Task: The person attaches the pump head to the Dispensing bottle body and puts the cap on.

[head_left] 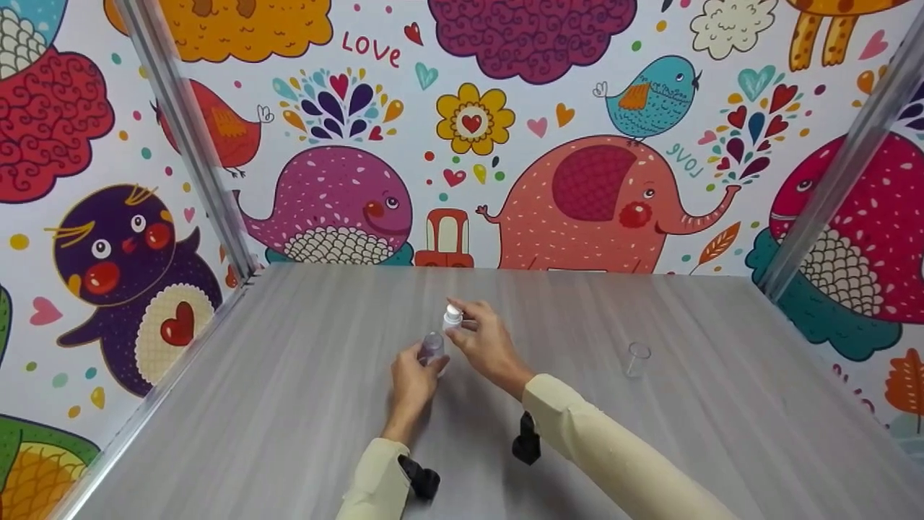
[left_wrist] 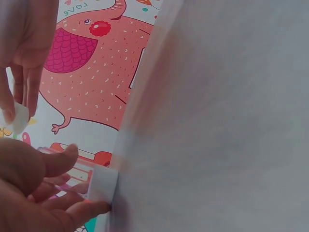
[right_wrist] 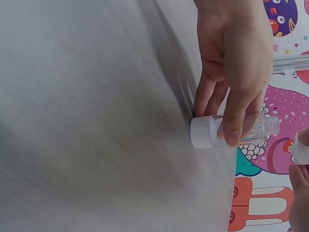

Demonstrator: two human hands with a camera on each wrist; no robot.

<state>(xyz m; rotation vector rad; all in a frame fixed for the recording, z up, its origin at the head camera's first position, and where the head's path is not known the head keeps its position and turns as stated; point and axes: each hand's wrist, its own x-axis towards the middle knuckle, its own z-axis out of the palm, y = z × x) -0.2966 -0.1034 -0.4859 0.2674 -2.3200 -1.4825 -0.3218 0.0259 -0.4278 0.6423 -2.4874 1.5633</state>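
Fitting or freeing the white top point(head_left: 452, 318) at the clear bottle point(head_left: 433, 347) appears to be the step in hand; which of the two, I cannot tell. The left hand point(head_left: 413, 379) curls its fingers and thumb round the bottle, standing upright over the desk point(head_left: 325, 361). The right hand point(head_left: 491, 343) pinches the top above and just beside it, apart from the mouth. Joining them would call for a steady bottle and the top lined up over it. The right wrist view shows what the head view leaves unclear: a bare, threaded neck point(right_wrist: 273, 125) and a white base point(right_wrist: 202, 132). Only the head view shows the clear cup point(head_left: 637, 361), off to the right.
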